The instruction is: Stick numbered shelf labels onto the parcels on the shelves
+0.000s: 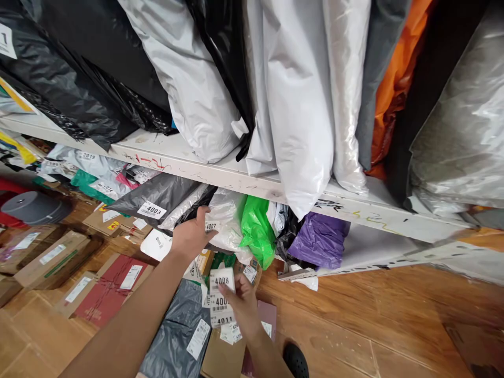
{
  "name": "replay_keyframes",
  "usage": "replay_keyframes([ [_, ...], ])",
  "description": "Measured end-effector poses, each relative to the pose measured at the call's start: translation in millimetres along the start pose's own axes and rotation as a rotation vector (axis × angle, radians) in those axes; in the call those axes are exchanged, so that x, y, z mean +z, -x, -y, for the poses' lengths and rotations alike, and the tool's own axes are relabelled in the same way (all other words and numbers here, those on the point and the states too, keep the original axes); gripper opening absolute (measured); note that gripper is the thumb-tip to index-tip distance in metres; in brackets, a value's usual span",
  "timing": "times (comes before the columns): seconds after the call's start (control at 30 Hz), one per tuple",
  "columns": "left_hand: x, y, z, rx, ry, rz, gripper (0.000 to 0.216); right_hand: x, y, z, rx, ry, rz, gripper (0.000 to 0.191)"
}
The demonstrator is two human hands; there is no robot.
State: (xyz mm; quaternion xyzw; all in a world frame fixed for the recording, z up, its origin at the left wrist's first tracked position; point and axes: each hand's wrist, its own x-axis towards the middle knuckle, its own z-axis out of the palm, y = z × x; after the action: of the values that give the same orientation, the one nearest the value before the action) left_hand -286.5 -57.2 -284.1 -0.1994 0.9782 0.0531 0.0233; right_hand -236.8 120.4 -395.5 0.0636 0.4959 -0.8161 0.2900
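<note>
My left hand (192, 231) is at a white plastic parcel bag (230, 215) on the lower shelf. Its thumb and fingers close at the bag's left edge, around a sticker printed 4007 (211, 226); some fingertips are hidden. In my right hand (244, 299) is a strip of white number stickers (222, 303), reading 4008 at the top and 4011 at the bottom. More small labels hang below the strip. Right of the white bag sit a bright green bag (256, 228) and a purple bag (321, 239). To its left lies a grey bag (157, 197) marked 4003.
An upper shelf edge (220, 181) runs above my hands, packed with black, white and orange parcel bags. Cardboard boxes (59, 257) and a dark grey parcel (173, 331) lie on the wooden floor. A black shoe (295, 361) shows at the bottom.
</note>
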Motion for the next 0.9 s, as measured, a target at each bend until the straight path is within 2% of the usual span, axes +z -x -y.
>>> replay_keyframes([
  [0.07, 2, 9, 9, -0.046, 0.074, -0.008, 0.040, -19, 7, 10, -0.024, -0.001, 0.061, 0.033],
  [0.13, 0, 22, 11, -0.158, 0.095, -0.096, 0.029, -31, 7, 23, -0.076, -0.016, 0.067, 0.030],
  [0.2, -2, 35, -2, -0.249, 0.040, -0.235, 0.027, -36, 1, 37, -0.132, -0.057, 0.018, 0.025],
  [0.23, -3, 39, -14, -0.212, 0.046, -0.282, 0.029, -35, -3, 43, -0.153, -0.085, -0.010, 0.024],
  [0.3, -4, 42, -45, 0.038, 0.149, -0.172, 0.035, -28, -13, 54, -0.183, -0.142, -0.076, 0.026],
  [0.37, -3, 36, -74, 0.109, 0.142, -0.073, 0.042, -21, -24, 61, -0.205, -0.190, -0.129, 0.030],
  [0.43, -1, 26, -90, 0.097, 0.159, 0.020, 0.041, -15, -35, 64, -0.229, -0.217, -0.149, 0.031],
  [0.53, 3, 15, -90, 0.108, 0.368, 0.106, 0.042, -11, -48, 60, -0.266, -0.199, -0.152, 0.029],
  [0.6, 6, 14, -83, 0.173, 0.483, 0.113, 0.049, -9, -56, 54, -0.285, -0.191, -0.176, 0.028],
  [0.7, 14, 14, -80, 0.235, 0.449, 0.094, 0.045, -7, -67, 47, -0.310, -0.201, -0.242, 0.026],
  [0.9, 18, 6, -93, 0.160, 0.362, 0.033, 0.026, -1, -78, 45, -0.348, -0.195, -0.372, 0.026],
])
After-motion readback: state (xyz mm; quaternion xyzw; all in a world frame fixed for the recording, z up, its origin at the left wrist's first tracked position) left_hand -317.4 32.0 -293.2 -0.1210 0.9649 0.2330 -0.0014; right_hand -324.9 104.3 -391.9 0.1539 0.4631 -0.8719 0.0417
